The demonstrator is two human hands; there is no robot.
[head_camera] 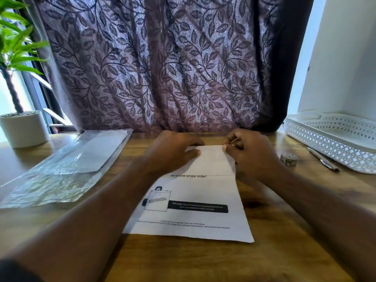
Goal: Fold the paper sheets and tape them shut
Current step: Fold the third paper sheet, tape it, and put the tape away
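While lengthwise front-to-back, paper sheet (195, 190), far fold pinched by left hand (173, 151), right hand (251, 154).

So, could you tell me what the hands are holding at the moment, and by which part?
The paper sheet: the right hand pinches its folded far right corner; the left hand rests on the flap's left side, grip unclear.
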